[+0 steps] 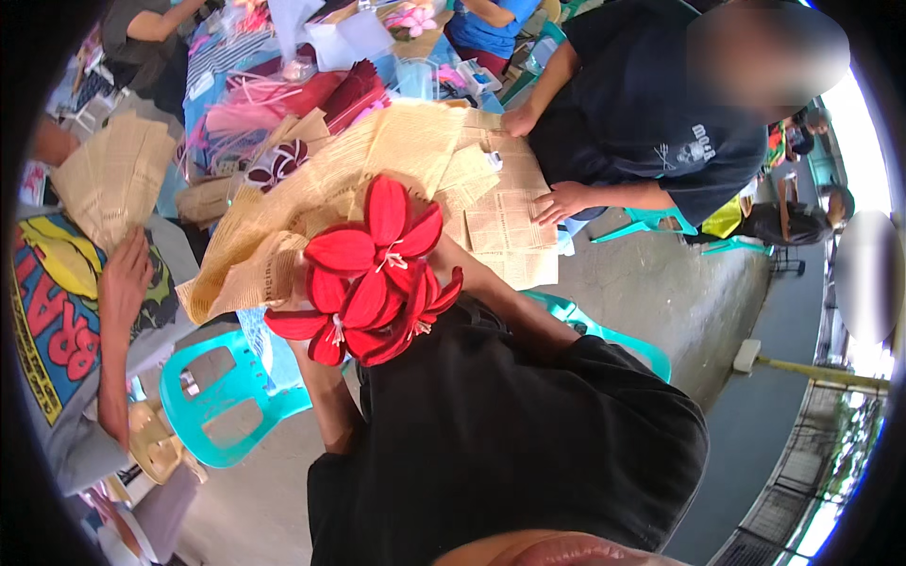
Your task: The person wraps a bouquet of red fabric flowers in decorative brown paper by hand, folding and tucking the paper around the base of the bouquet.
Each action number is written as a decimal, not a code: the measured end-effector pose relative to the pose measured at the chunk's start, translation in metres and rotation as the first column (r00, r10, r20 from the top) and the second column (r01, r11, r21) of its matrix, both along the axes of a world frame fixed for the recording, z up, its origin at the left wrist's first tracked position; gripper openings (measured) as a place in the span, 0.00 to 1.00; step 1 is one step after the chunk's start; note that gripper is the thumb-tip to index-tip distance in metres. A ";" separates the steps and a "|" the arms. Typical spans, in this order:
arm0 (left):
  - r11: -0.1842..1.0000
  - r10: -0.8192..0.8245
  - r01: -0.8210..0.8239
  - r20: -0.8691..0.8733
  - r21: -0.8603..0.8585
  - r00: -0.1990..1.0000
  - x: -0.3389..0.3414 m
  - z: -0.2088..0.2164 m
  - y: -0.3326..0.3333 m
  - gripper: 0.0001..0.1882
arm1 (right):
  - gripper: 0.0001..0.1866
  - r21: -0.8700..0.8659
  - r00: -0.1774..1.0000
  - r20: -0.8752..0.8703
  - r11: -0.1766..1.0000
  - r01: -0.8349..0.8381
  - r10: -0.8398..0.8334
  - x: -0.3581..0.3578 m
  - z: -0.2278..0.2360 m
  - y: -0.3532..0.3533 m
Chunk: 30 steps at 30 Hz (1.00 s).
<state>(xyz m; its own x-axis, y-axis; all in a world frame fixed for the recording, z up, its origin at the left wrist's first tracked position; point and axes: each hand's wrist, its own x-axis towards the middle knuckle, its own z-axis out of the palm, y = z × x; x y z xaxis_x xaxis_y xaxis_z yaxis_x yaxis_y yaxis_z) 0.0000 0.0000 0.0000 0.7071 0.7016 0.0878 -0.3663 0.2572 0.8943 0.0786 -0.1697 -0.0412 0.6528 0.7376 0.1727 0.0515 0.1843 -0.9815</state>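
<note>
In front of my chest is a bunch of red artificial lilies (342,251) with fuzzy petals and pale stamens. Newsprint-patterned wrapping paper (387,141) fans out behind and to the left of the blooms. My left forearm (327,391) rises to the lower left of the flowers. From the right, my right forearm (495,297) reaches in behind them. The blooms and paper cover both my hands, so neither set of fingers shows, and I cannot see how they grip.
A table ahead holds pink and dark red craft pieces (274,104) and more printed sheets (510,226). A co-worker in black (651,104) rests hands on those sheets. At left, another person's hand (125,274) holds folded paper (118,174). A teal chair (222,439) stands nearby.
</note>
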 end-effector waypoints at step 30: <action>0.854 -0.253 0.334 0.244 -0.398 0.936 0.010 -0.018 -0.007 0.20 | 0.42 0.089 0.976 0.203 0.994 0.063 -0.080 0.002 -0.034 -0.009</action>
